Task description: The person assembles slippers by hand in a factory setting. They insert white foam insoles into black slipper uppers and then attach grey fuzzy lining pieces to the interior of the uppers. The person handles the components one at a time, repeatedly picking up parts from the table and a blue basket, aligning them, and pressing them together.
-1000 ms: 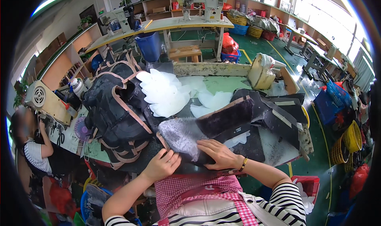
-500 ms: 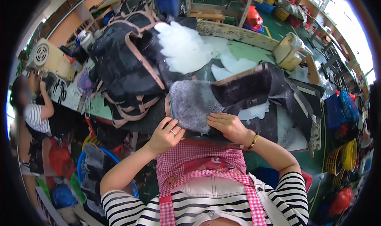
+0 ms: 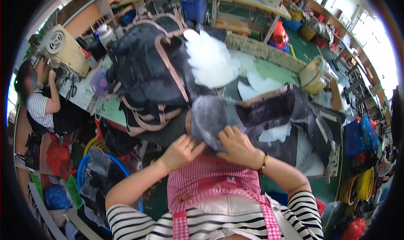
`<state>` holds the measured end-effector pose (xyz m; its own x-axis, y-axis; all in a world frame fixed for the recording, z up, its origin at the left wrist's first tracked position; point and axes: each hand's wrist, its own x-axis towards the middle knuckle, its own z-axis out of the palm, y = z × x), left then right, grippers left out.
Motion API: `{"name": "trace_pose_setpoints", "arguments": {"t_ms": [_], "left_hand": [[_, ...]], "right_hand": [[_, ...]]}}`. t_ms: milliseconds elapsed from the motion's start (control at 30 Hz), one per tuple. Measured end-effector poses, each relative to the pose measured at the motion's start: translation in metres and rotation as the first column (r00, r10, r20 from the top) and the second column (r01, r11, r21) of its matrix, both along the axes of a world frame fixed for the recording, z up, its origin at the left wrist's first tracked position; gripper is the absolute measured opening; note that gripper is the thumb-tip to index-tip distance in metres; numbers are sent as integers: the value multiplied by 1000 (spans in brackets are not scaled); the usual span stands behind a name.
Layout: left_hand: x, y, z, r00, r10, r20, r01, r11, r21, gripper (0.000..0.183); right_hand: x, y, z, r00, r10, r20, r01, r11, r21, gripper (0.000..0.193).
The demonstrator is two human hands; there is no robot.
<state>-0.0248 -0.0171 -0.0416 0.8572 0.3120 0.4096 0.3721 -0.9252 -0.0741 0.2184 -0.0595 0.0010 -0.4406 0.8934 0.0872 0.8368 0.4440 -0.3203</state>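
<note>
A grey plush fur piece (image 3: 212,116) lies along the near side of the worktable, joined to a dark fur strip (image 3: 265,111) with a pale-brown edge that runs off to the right. My left hand (image 3: 180,151) is closed at the plush piece's near-left edge, fingers bent, a ring on one of them. Across from it, my right hand (image 3: 239,147) pinches the near-right edge, fingertips on top and the thumb below. That near edge bends down between my hands. What lies beneath it is hidden.
Behind the plush rises a heap of black pieces (image 3: 143,67) with pale-brown binding. White feather-shaped sheets (image 3: 210,61) rest against it. A small purple fan (image 3: 101,83) stands at left, near a co-worker (image 3: 42,101) at a sewing machine (image 3: 63,48). A blue basket (image 3: 126,168) sits below left.
The view has shifted, so the table appears lower and further right. My right hand's fingers have turned to point away from me, and the plush's near edge now curves down more.
</note>
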Motion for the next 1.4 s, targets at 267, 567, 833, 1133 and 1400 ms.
{"name": "trace_pose_setpoints", "arguments": {"t_ms": [267,567,833,1133,1400], "left_hand": [[1,-1,-3,987,-130,98,143,981,-135,30],[-3,38,-4,972,-232,-25,233,968,90,31],[-12,32,-10,992,-80,94,98,975,-200,27],[10,21,21,803,589,86,-79,248,-966,42],[34,30,32,762,639,111,-227,422,-878,40]], "right_hand": [[20,-6,-13,928,-34,-372,7,997,-74,35],[28,-25,-42,618,-436,-654,225,895,-384,32],[9,-21,-36,873,-91,-480,82,996,-39,47],[-1,-25,-39,970,48,-237,-9,986,166,47],[0,-25,-46,981,78,-178,-37,974,222,45]]}}
